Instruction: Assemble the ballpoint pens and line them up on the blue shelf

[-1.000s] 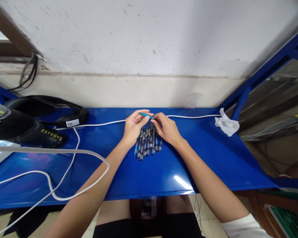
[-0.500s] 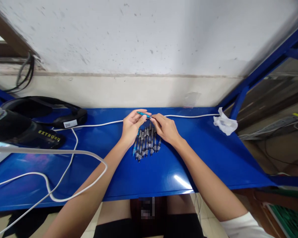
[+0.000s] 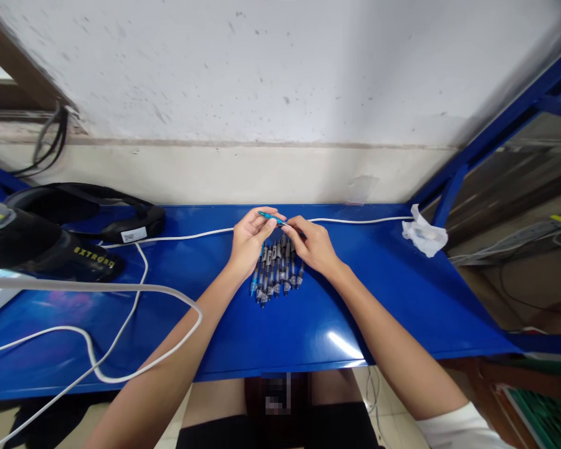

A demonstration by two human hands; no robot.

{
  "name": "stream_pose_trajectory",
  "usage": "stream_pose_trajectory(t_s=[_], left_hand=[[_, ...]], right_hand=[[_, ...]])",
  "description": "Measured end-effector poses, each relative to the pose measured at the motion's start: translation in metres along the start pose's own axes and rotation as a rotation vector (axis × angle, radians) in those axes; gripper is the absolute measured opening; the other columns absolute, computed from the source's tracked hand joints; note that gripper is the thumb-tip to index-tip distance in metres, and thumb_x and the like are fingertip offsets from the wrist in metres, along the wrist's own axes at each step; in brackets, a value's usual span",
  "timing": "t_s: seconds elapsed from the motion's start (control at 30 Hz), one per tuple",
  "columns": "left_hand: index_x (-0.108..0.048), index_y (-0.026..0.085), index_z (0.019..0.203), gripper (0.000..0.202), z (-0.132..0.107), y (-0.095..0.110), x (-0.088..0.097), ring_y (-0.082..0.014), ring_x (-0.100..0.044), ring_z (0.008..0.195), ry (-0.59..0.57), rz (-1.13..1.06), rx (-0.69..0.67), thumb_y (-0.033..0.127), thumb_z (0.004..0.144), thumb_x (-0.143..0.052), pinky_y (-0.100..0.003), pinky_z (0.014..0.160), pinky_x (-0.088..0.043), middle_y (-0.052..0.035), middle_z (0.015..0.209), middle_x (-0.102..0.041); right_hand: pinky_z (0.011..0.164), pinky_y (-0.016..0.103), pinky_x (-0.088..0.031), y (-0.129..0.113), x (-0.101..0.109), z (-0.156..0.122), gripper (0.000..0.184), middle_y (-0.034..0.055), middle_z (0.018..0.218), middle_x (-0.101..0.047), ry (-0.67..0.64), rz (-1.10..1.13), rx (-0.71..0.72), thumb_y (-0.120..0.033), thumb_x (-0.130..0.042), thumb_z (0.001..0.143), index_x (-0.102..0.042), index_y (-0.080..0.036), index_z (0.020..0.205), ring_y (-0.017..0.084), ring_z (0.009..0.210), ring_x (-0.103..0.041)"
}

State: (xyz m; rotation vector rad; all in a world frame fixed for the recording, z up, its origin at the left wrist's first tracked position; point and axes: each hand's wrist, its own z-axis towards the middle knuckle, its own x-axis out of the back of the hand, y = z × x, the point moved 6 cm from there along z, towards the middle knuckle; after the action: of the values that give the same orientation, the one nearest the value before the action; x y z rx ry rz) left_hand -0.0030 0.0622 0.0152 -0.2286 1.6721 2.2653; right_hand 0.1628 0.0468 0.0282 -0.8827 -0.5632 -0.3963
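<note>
My left hand (image 3: 251, 236) is closed on a teal pen (image 3: 272, 218), pinching its barrel between thumb and fingers. The pen lies slantwise, its narrow end pointing to the right. At that end, the fingertips of my right hand (image 3: 312, 240) are pinched together; a thin pale piece shows between the teal barrel and these fingers. Whether this piece is the pen's tip or its refill, I cannot tell. Just below both hands, several dark pens with clear barrels (image 3: 275, 271) lie side by side on the blue table (image 3: 290, 337). A bright blue pen (image 3: 255, 282) is at the row's left edge.
A white cable (image 3: 187, 236) crosses behind my hands, and another white cable (image 3: 159, 287) loops over my left forearm. At left lie a black device with yellow lettering (image 3: 70, 249) and a black headset (image 3: 140, 218). Crumpled white tissue (image 3: 425, 234) sits at right.
The pale piece between the teal barrel and my right fingertips shows a little longer now. Both hands stay in nearly the same place, and the row of pens looks unchanged.
</note>
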Motion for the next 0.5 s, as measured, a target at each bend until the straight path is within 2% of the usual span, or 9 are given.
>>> stream_pose_trajectory(t_s=[0.23,0.37,0.5], left_hand=[[-0.077,0.022,0.111,0.026,0.0,0.003,-0.001,-0.0247,-0.079,0.11,-0.009,-0.012,-0.006,0.037,0.093,-0.089,-0.04,0.108,-0.058,-0.0096,0.11,-0.083],[-0.078,0.022,0.112,0.026,0.0,0.005,0.0,-0.0247,-0.079,0.11,0.019,-0.035,-0.011,0.036,0.093,-0.089,-0.041,0.107,-0.059,-0.0093,0.112,-0.084],[-0.081,0.022,0.105,0.024,-0.001,0.007,0.0,-0.0247,-0.08,0.106,0.031,-0.012,0.013,0.037,0.09,-0.092,-0.042,0.106,-0.06,-0.0091,0.115,-0.086]], right_hand=[[0.066,0.029,-0.042,0.0,-0.002,0.004,0.044,-0.0017,0.076,-0.062,-0.044,0.262,-0.092,-0.06,-0.055,0.112,-0.07,-0.022,0.095,0.015,0.068,-0.054],[0.055,0.026,-0.038,0.009,0.0,0.007,0.042,-0.0046,0.07,-0.063,0.071,0.628,-0.278,-0.064,-0.08,0.095,-0.068,-0.024,0.1,0.012,0.057,-0.047],[0.047,0.023,-0.029,0.021,0.003,0.01,0.045,-0.0074,0.066,-0.06,0.227,1.052,-0.447,-0.056,-0.094,0.083,-0.063,-0.023,0.084,0.007,0.049,-0.034]])
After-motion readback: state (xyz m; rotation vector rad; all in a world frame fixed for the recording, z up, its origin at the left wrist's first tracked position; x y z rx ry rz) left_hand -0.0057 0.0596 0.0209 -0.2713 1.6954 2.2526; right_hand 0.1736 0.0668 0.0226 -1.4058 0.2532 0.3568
